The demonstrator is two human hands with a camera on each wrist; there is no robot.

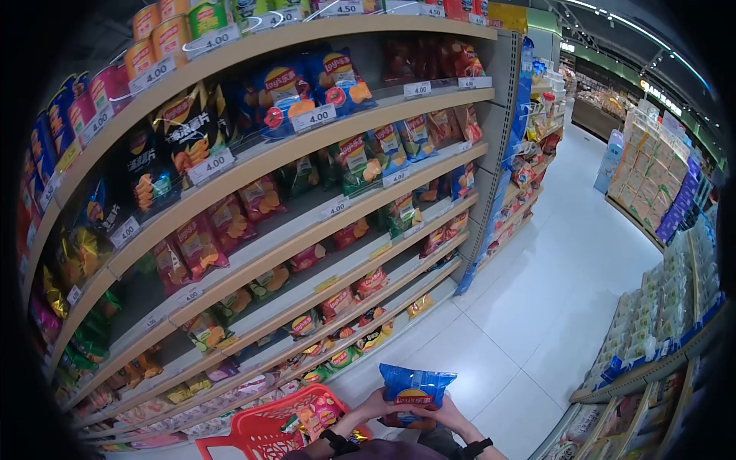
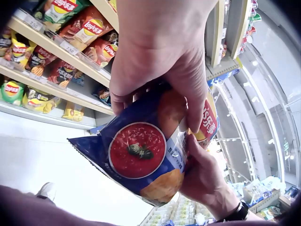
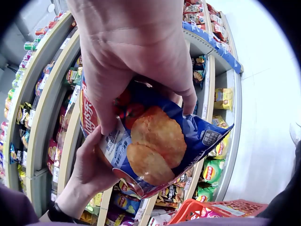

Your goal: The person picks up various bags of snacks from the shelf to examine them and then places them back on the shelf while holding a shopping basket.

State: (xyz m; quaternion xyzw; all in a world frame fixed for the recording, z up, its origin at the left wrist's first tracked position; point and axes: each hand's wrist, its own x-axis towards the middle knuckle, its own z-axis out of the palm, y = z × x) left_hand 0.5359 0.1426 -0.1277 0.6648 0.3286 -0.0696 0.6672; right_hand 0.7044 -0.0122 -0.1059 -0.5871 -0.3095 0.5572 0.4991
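Observation:
A blue Lay's potato chip bag (image 1: 414,389) is held up in front of the body, between both hands. My left hand (image 1: 373,405) grips one side of it, and my right hand (image 1: 447,416) grips the other. Seen from the left wrist, the bag (image 2: 138,150) shows a bowl of red soup and a chip printed on it, with the left hand (image 2: 157,56) curled over it. In the right wrist view the right hand (image 3: 134,52) curls its thumb and fingers round the bag (image 3: 155,146), and the left thumb lies along the far edge.
A red shopping basket (image 1: 253,425) holding several snack packs stands at the lower left. Tall shelves (image 1: 322,207) of chip bags with price tags fill the left. Packaged goods (image 1: 652,307) line the right side, and a white tiled aisle (image 1: 529,284) runs between.

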